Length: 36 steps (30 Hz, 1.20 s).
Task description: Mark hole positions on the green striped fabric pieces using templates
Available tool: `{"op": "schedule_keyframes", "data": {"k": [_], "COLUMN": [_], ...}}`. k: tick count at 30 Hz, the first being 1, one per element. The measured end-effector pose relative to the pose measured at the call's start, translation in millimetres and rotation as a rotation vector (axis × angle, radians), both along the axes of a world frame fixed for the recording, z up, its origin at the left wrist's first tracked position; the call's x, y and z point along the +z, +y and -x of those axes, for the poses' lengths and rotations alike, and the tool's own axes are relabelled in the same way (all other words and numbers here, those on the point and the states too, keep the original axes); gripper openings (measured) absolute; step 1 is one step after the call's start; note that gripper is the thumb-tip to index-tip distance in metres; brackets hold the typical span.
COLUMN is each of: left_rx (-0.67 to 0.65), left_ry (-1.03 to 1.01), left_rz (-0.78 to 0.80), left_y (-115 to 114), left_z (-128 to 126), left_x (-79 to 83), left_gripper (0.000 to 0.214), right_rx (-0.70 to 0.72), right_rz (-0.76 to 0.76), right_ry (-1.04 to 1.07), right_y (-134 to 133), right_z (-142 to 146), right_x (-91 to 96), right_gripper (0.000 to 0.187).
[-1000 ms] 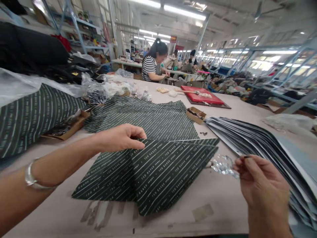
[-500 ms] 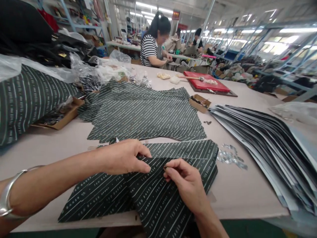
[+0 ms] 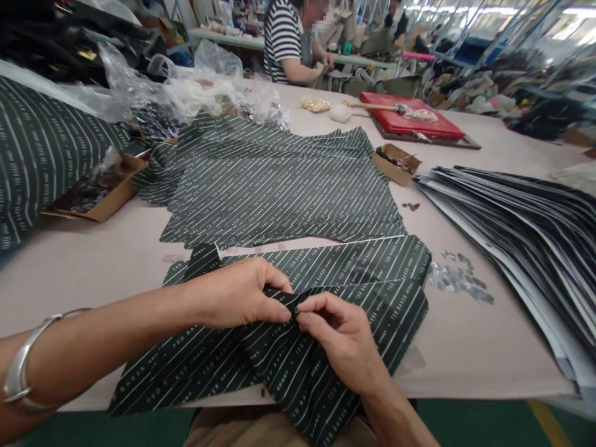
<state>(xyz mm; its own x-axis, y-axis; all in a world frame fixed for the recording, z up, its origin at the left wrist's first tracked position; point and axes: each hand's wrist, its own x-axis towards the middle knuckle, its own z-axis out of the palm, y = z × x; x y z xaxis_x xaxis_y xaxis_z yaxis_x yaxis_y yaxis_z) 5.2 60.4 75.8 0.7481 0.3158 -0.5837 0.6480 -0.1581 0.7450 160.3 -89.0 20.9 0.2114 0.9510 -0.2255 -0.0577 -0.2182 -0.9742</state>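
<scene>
A folded piece of dark green striped fabric [image 3: 354, 273] lies at the table's near edge. My left hand [image 3: 242, 293] pinches its folded top edge with thumb and fingers closed. My right hand [image 3: 339, 338] meets it fingertip to fingertip, pinched on the same edge; whether a small part is between the fingers is hidden. A scatter of small clear shiny pieces [image 3: 459, 279] lies on the table right of the fabric. A silver bangle [image 3: 21, 372] is on my left wrist.
More striped fabric pieces [image 3: 279, 186] are spread behind. A fanned stack of dark sheets [image 3: 521, 230] fills the right. Small cardboard boxes [image 3: 395, 164] [image 3: 100, 192], plastic bags [image 3: 186, 87] and a red board [image 3: 410, 121] stand farther back. A person in a striped shirt [image 3: 282, 40] works beyond.
My right hand left the shiny pieces on the right and came over to the fabric fold, meeting my left hand. The view has tilted down.
</scene>
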Motion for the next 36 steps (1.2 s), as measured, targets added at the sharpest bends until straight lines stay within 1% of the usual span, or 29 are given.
{"op": "schedule_keyframes", "data": {"k": [3,6,9,13,15,17,18,19,20,22,23,25,26,28,30,34,36], "left_rx": [-0.033,-0.031,-0.027,-0.064,-0.093,-0.133,-0.164,-0.199,-0.239,-0.31,-0.334,-0.364,-0.372,-0.368,-0.334,-0.253,-0.214], "left_ry": [0.021,0.021,-0.005,-0.042,-0.052,-0.078,-0.093,-0.112,-0.133,-0.173,-0.202,-0.264,-0.285,-0.331,-0.374,-0.474,-0.502], "left_rz": [-0.087,-0.147,-0.256,-0.395,-0.468,-0.553,-0.606,-0.675,-0.756,-0.936,-1.027,-1.176,-1.224,-1.28,-1.277,-1.248,-1.285], "left_y": [-3.3,-8.4,-14.7,-24.3,-30.0,-36.1,-39.2,-42.3,-45.3,-50.4,-52.3,-54.8,-55.4,-56.2,-57.3,-60.2,-60.2], "left_z": [0.9,1.8,2.1,2.6,3.8,5.6,6.7,7.9,9.2,11.7,13.0,15.0,15.7,16.8,17.5,16.7,14.5], "left_x": [1.4,2.5,4.6,7.1,6.3,3.4,1.1,-1.8,-5.3,-13.1,-16.9,-22.9,-24.6,-24.8,-21.7,-12.9,-8.5], "left_gripper": [0.017,0.015,0.012,0.009,0.01,0.011,0.009,0.009,0.011,0.016,0.019,0.024,0.026,0.025,0.022,0.021,0.025], "right_rx": [0.013,0.025,0.05,0.094,0.101,0.059,0.026,0.001,-0.01,0.042,0.094,0.169,0.18,0.14,0.072,-0.032,-0.064], "right_rz": [-0.014,-0.033,-0.068,-0.11,-0.168,-0.31,-0.397,-0.481,-0.552,-0.634,-0.653,-0.66,-0.658,-0.666,-0.709,-0.807,-0.825], "right_ry": [-0.04,-0.117,-0.204,-0.303,-0.351,-0.424,-0.47,-0.523,-0.583,-0.686,-0.723,-0.773,-0.793,-0.843,-0.889,-0.998,-1.059], "right_y": [2.7,3.4,2.3,-1.0,-2.4,-2.9,-2.6,-2.2,-1.7,-0.9,-0.9,-1.8,-2.7,-5.3,-8.2,-12.6,-12.5], "right_z": [1.0,1.2,0.6,0.6,1.3,1.6,1.2,0.4,-0.8,-4.0,-5.6,-8.2,-9.0,-9.2,-7.8,-3.7,-3.2], "right_x": [1.4,3.1,4.2,4.1,2.3,-1.3,-3.8,-6.6,-9.6,-16.0,-19.2,-24.9,-26.9,-27.6,-23.1,-4.1,4.9], "right_gripper": [0.013,0.012,0.011,0.012,0.013,0.012,0.01,0.012,0.02,0.039,0.043,0.036,0.03,0.022,0.019,0.019,0.018]}}
